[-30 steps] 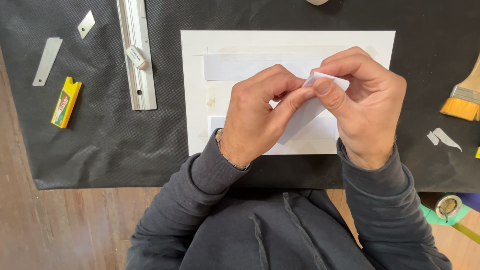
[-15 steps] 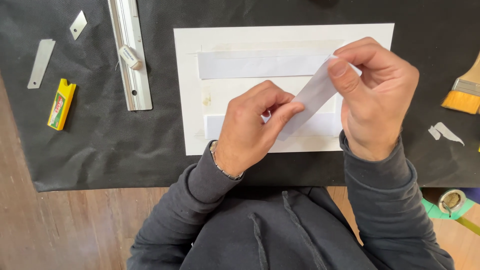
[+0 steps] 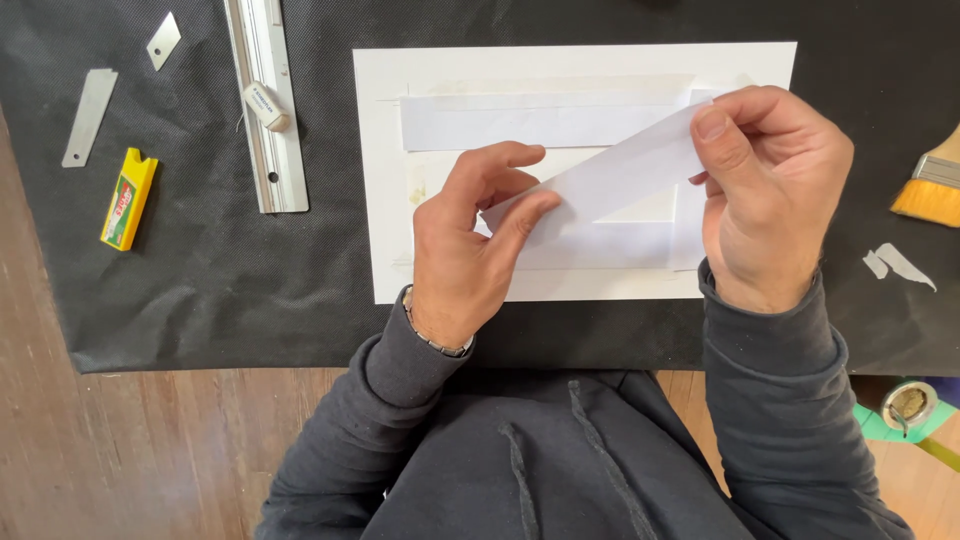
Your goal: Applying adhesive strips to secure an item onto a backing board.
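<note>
Hands (image 3: 620, 210) have drawn apart, pinching the white strip (image 3: 610, 178) now stretched out.

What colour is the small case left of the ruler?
Yellow: the case lies on the black mat, clearest in the head view.

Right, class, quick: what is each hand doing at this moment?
Left hand: closed, pinching the lower end of the white paper strip.
Right hand: closed, pinching the strip's upper end.
</note>
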